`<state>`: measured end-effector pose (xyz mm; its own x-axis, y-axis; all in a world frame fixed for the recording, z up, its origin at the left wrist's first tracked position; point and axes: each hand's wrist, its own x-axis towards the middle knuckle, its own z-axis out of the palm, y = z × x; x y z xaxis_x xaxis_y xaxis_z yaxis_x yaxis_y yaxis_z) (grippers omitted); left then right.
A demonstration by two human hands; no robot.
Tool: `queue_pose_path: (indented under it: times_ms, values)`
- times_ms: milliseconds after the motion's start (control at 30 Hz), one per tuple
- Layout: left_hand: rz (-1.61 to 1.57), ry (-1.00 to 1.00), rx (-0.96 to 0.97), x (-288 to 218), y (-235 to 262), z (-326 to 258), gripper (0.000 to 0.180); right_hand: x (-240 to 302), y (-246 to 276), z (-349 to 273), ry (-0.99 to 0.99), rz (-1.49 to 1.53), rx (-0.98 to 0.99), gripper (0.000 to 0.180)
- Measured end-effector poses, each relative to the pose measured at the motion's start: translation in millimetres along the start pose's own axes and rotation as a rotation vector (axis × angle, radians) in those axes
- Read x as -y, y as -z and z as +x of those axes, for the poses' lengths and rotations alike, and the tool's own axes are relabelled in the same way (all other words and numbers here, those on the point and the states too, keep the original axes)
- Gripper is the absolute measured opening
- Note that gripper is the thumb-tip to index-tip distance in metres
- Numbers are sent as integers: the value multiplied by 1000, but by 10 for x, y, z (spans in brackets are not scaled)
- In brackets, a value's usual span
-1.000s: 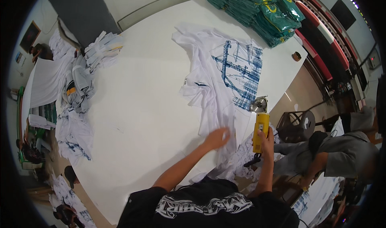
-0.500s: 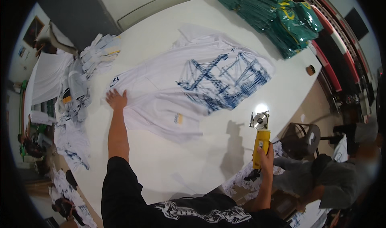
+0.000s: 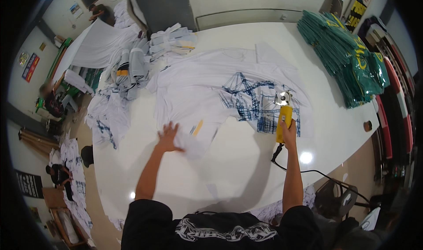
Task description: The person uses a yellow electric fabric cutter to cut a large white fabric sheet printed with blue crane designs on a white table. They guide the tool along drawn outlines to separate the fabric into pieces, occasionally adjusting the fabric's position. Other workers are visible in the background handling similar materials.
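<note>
A white shirt (image 3: pixel 189 89) with a blue line-drawn print lies spread across the white table. My left hand (image 3: pixel 167 138) is open, fingers spread, at the shirt's near left edge beside a sleeve with a yellow mark. The cloth at that sleeve is slightly blurred. In my right hand (image 3: pixel 289 134) is a yellow electric round-blade fabric cutter (image 3: pixel 284 118), gripped by its body. Its metal blade head is over the printed part of the shirt; whether it touches the cloth I cannot tell. A black cord (image 3: pixel 318 172) trails from the cutter past the table's right edge.
Green bagged garments (image 3: pixel 341 56) are stacked at the far right of the table (image 3: pixel 185 184). Folded white and grey cloth (image 3: pixel 174 42) lies at the far left, with more hanging over that edge. A small brown roll (image 3: pixel 368 126) sits near the right corner. Other people are farther left.
My right hand has brought the cutter from beside the table's near right edge to over the shirt's print. My left hand has shifted to the sleeve, and the shirt lies differently. The view has turned.
</note>
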<state>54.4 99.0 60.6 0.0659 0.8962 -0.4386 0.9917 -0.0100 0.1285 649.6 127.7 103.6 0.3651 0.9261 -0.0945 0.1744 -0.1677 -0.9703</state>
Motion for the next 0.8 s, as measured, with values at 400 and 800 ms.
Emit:
queue_pose_path:
  times_ms: [400, 800]
  values:
    - [-150, 179, 80, 893, -271, -1448, 169, -316, -232, -217, -77, -116, 78, 44]
    - [-154, 125, 94, 1007, -826, -2398, 172, -557, 569, -1376, -149, -21, 103, 40]
